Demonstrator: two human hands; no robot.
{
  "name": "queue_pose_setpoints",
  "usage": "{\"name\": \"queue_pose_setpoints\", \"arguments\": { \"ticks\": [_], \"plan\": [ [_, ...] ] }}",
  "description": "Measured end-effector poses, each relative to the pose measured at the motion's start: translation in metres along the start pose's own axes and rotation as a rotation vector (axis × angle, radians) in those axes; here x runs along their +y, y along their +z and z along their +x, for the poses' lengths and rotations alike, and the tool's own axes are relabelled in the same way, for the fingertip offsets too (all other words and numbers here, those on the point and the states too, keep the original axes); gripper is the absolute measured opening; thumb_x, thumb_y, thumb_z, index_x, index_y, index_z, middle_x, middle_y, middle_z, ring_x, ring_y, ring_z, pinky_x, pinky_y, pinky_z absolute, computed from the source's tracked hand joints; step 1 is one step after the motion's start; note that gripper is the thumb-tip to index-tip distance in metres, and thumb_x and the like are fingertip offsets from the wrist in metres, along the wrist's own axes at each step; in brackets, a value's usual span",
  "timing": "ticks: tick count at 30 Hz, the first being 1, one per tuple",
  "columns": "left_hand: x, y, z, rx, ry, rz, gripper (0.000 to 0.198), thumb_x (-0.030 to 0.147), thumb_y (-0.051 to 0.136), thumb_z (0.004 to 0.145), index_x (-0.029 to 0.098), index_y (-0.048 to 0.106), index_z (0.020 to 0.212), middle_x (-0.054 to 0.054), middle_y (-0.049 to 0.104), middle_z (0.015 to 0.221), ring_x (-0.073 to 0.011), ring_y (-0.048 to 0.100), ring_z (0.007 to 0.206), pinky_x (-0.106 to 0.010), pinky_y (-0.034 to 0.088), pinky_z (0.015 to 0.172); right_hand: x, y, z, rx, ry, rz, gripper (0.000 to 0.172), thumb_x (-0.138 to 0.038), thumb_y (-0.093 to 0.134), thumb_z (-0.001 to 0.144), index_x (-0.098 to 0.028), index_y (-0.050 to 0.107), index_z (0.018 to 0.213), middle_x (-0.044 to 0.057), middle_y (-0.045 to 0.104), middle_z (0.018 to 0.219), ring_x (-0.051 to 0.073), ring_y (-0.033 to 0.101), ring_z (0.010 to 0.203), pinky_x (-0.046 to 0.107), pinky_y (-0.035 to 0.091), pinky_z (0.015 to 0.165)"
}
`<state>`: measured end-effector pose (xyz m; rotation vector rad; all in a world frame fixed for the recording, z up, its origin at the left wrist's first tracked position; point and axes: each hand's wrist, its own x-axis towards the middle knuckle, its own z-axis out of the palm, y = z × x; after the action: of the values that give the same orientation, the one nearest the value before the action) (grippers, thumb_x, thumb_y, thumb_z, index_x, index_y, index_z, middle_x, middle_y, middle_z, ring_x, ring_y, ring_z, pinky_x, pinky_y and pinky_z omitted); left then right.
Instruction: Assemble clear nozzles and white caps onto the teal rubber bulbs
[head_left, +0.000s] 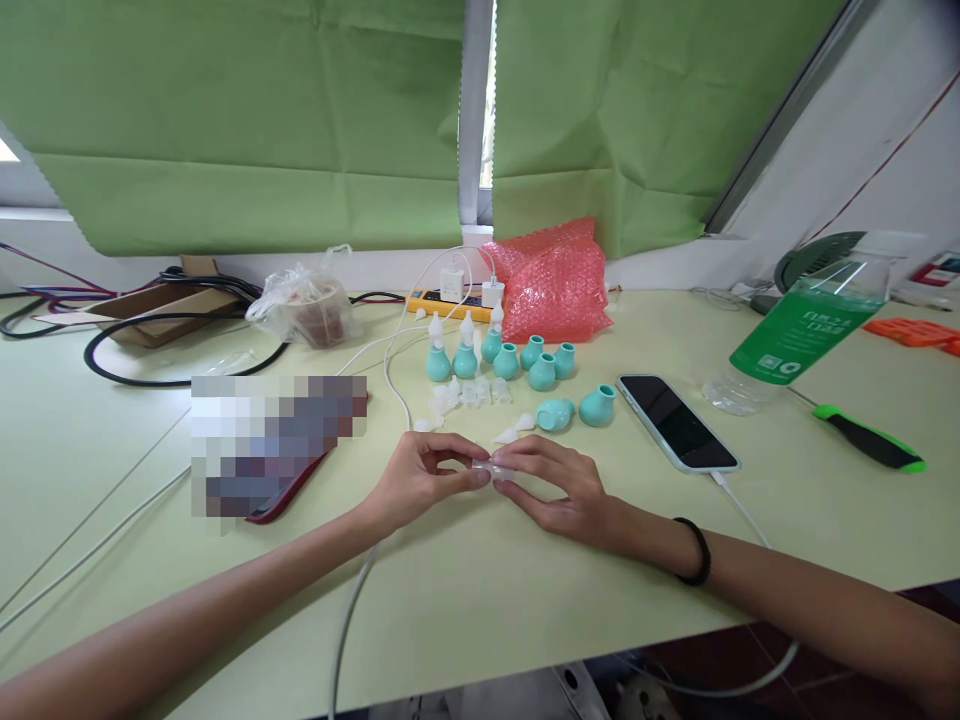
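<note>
My left hand (420,482) and my right hand (559,487) meet above the near middle of the table. Between their fingertips is a small translucent plastic piece (491,469), pinched from both sides and partly hidden by the fingers. Just beyond my hands lie loose white tips (513,432) and several clear plastic connectors (472,393). Behind these stand teal squeeze bulbs (542,372) with open necks, and others fitted with clear-and-white nozzles (466,345). One teal bulb (555,414) lies on its side near my right hand, beside an upright one (597,406).
A phone (679,422) with a cable lies at right, near a tilted bottle (806,335) and screwdriver (870,438). At left is another phone (292,485), partly blurred. Behind are red bubble wrap (555,285), a power strip (442,306), a bagged bowl (311,305) and a cardboard box (169,312).
</note>
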<state>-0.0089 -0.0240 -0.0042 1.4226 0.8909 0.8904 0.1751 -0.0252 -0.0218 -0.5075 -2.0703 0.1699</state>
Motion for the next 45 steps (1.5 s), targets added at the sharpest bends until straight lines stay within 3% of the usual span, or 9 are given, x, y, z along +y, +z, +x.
{"name": "queue_pose_setpoints", "arguments": {
  "ticks": [7, 16, 26, 32, 38, 45],
  "plan": [
    [-0.005, 0.000, 0.000, 0.011, 0.102, -0.113, 0.021, 0.015, 0.069, 0.059, 0.014, 0.064, 0.080, -0.004, 0.061, 0.085, -0.0151, 0.058, 0.079, -0.027, 0.051, 0.071, -0.001, 0.000, 0.004, 0.096, 0.047, -0.022, 0.023, -0.010, 0.062, 0.067, -0.018, 0.058, 0.088, 0.005, 0.062, 0.080, 0.014, 0.059, 0.076, 0.027, 0.052, 0.066],
    [-0.001, 0.002, -0.003, 0.006, 0.073, 0.075, 0.029, 0.020, 0.068, 0.061, 0.013, 0.064, 0.089, -0.005, 0.063, 0.090, -0.0156, 0.060, 0.080, -0.027, 0.051, 0.074, 0.000, 0.002, 0.001, 0.113, 0.018, -0.016, 0.021, -0.012, 0.064, 0.066, -0.019, 0.060, 0.086, 0.005, 0.062, 0.075, 0.013, 0.060, 0.071, 0.025, 0.053, 0.061],
    [0.005, -0.002, -0.001, -0.072, 0.016, 0.069, 0.025, 0.019, 0.070, 0.058, 0.011, 0.065, 0.081, -0.005, 0.064, 0.081, -0.0152, 0.060, 0.071, -0.026, 0.051, 0.067, -0.003, 0.001, 0.000, 0.101, -0.017, 0.030, 0.020, -0.007, 0.066, 0.063, -0.016, 0.061, 0.080, 0.005, 0.061, 0.074, 0.012, 0.061, 0.066, 0.023, 0.053, 0.057],
    [0.005, -0.004, 0.000, -0.033, 0.004, 0.130, 0.027, 0.023, 0.072, 0.054, 0.012, 0.066, 0.078, -0.005, 0.066, 0.076, -0.0158, 0.060, 0.068, -0.026, 0.051, 0.065, -0.006, 0.001, 0.004, 0.119, 0.043, 0.086, 0.018, -0.010, 0.066, 0.063, -0.018, 0.062, 0.079, 0.004, 0.062, 0.075, 0.013, 0.061, 0.067, 0.024, 0.053, 0.058],
    [-0.006, -0.006, 0.003, -0.097, -0.013, 0.036, 0.049, 0.021, 0.075, 0.050, 0.013, 0.062, 0.096, -0.006, 0.066, 0.085, -0.0168, 0.062, 0.068, -0.032, 0.052, 0.069, -0.005, 0.001, 0.008, 0.142, 0.084, 0.100, 0.014, -0.011, 0.067, 0.063, -0.018, 0.062, 0.074, 0.004, 0.063, 0.073, 0.013, 0.060, 0.067, 0.026, 0.053, 0.060],
    [-0.001, -0.002, 0.000, -0.082, -0.001, 0.097, 0.029, 0.024, 0.070, 0.057, 0.015, 0.066, 0.085, -0.005, 0.067, 0.080, -0.0158, 0.061, 0.070, -0.025, 0.050, 0.064, -0.003, 0.001, 0.005, 0.099, 0.031, 0.093, 0.017, -0.010, 0.064, 0.065, -0.018, 0.061, 0.081, 0.004, 0.062, 0.076, 0.013, 0.060, 0.070, 0.024, 0.053, 0.061]
  ]
}}
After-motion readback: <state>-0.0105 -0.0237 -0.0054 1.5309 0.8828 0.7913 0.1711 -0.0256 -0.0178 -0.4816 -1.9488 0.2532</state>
